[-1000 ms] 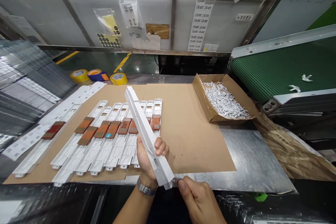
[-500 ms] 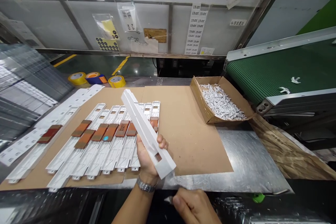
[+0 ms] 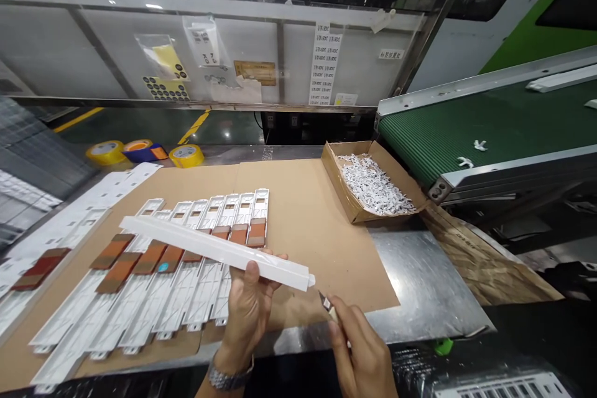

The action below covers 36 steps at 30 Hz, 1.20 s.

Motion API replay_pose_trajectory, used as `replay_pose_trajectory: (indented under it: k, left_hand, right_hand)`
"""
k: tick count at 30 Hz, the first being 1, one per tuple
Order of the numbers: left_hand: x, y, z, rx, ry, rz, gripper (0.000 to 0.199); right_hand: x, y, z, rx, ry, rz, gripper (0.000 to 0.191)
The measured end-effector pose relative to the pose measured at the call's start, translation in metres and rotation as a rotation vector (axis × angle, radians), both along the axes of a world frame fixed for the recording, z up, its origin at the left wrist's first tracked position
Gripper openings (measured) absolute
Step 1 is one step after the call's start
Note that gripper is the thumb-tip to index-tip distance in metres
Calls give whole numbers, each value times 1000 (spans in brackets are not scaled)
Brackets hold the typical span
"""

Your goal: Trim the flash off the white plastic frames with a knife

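Observation:
My left hand [image 3: 249,298] is wrapped round a long white plastic strip [image 3: 214,250], which slants over the bench with its far end to the left. In my right hand [image 3: 361,342] is a utility knife [image 3: 328,307], its blade close to the strip's near right end; I cannot tell whether they touch. Behind the left hand lies a row of white plastic strips [image 3: 144,314], hollow side up. Reddish-brown blocks [image 3: 117,272] rest across them.
An open cardboard box [image 3: 336,183] holds many small white pieces. The green conveyor belt [image 3: 429,137] carries a few white parts. Tape rolls [image 3: 186,155] stand at the back left. Cardboard [image 3: 298,211] covers part of the metal bench [image 3: 429,280].
The left hand has turned the white strip from steep to nearly level, its far end swinging left. My right hand has risen, bringing the knife to the strip's end. The view has shifted right.

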<state>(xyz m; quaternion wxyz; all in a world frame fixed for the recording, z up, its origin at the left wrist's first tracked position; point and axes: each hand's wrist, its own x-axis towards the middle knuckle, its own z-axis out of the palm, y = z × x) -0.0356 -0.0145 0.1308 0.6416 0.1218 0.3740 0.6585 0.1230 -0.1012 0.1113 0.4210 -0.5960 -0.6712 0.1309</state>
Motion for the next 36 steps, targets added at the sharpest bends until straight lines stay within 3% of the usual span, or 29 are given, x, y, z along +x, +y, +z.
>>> replay_pose_trajectory:
  k: [8,36]
  left_hand:
    - [1,-3,5,28,120,49,49]
    - [5,-7,7,-29,171,70,50]
  right_hand:
    - [-9,5,0,72,-195,-44,33]
    - [-6,7,0,110,-303,-19,31]
